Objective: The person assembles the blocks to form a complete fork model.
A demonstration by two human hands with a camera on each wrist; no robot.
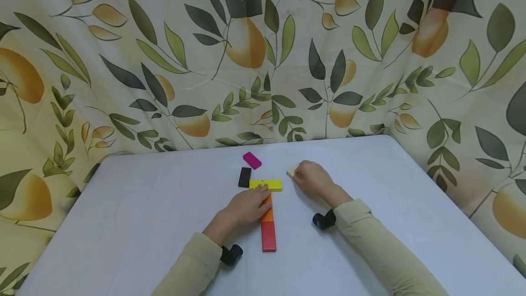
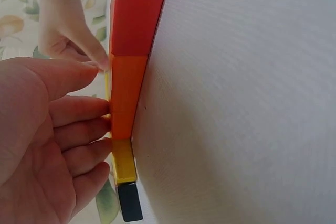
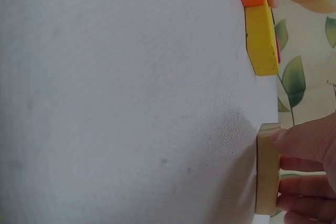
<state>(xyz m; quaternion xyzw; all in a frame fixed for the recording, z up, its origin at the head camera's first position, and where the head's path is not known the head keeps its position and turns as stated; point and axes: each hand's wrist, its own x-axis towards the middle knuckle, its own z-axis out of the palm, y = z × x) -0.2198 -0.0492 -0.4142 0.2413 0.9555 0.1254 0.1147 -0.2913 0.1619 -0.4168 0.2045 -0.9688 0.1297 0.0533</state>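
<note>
My right hand pinches a plain wooden block between thumb and fingers, low over the white tabletop. To its left, a yellow block lies crosswise at the far end of an orange block. A red block continues that line toward me, end to end with the orange one. My left hand rests with extended fingertips on the orange and yellow blocks, partly hiding both in the head view. Just beyond the yellow block's left end lies a dark block.
A magenta block lies at an angle behind the dark one. The white-covered table ends at a curtain with printed fruit and leaves. Each wrist carries a small black camera.
</note>
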